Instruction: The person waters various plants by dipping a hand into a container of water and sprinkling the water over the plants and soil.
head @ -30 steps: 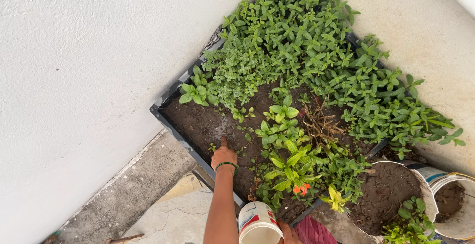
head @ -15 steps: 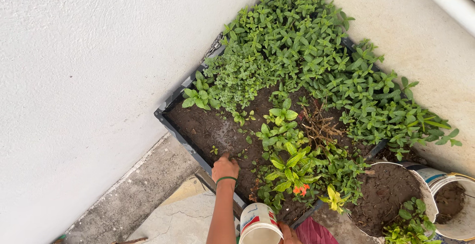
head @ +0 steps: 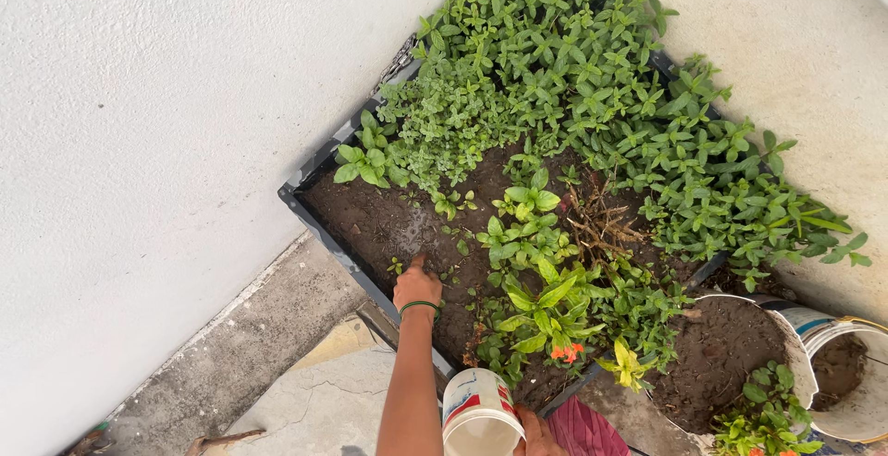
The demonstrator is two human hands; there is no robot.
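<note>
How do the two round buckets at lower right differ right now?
The nearer bucket is filled almost to its rim with dark soil; the far bucket shows bare white inner wall with soil low down. The nearer bucket has green plants at its lower edge; the far bucket shows none. The nearer one is more fully in view; the far one is cut off by the frame. Both are white and round.

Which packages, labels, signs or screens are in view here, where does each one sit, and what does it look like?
White plastic cup: bottom centre, held by the right hand, round, white with a red and blue printed patch on its side.
White bucket: bottom right corner, round, with a blue and grey printed band near its rim, soil inside.
No signs or screens are in view.
</note>
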